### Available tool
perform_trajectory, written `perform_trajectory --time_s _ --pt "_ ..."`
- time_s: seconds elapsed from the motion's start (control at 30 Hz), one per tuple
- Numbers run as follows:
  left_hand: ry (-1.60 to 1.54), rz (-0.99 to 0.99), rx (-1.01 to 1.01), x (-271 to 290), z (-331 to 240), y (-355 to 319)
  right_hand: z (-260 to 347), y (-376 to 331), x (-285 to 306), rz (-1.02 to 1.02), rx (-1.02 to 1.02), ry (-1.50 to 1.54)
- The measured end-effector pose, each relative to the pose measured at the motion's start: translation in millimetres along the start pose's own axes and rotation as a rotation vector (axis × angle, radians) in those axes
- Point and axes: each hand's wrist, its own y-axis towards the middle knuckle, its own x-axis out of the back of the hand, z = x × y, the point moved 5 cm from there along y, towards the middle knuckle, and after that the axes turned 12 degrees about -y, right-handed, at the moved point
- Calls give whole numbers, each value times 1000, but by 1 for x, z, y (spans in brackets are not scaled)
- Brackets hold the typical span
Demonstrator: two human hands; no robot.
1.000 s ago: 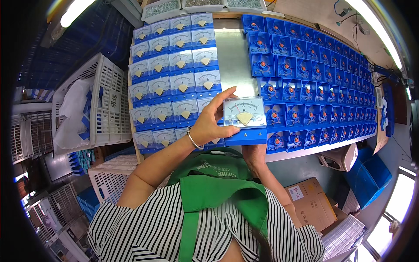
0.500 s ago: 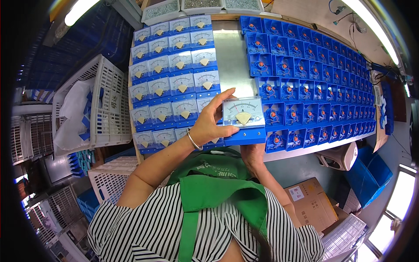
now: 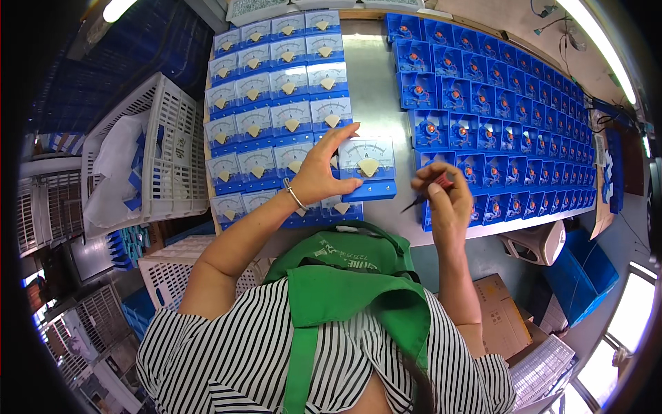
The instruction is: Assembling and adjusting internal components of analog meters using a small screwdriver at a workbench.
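My left hand grips an analog panel meter by its left side, thumb low and fingers along the far edge. The meter has a clear cover, a white dial, a cream fan-shaped piece and a blue base; it faces up over the bare metal strip of the table. To its right, my right hand is closed around a small screwdriver with a red handle. Its dark shaft points down and left, apart from the meter. Left of my left hand stand rows of similar meters.
Rows of open blue housings with orange-red parts inside cover the right side of the metal table. White trays of small parts line the far edge. A white plastic crate stands left; a cardboard box sits below right.
The meter has moved slightly left and lower with my left hand. My right hand has come out from beneath it to the right, and the screwdriver now shows in it.
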Motion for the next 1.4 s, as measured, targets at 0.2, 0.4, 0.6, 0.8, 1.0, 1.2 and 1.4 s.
perform_trajectory --time_s 0.2,0.4,0.6,0.8,1.0,1.2,1.4 --pt "98 90 -27 -13 -8 -1 46 -3 -30 98 471 58" --pt "105 65 -30 -11 -13 -3 35 2 -34 27 488 58" --pt "168 29 -107 -13 -10 -6 36 -5 -27 -132 524 -305" --pt "201 35 -135 -7 -5 -10 55 -17 -38 272 466 -494" --pt "191 34 -160 -12 -5 -10 59 -21 -38 111 561 -515" --pt "200 43 -148 -14 -5 -13 53 -15 -37 -23 711 -592" --pt "195 31 -142 -18 -5 -12 43 -7 -28 -193 703 -606"
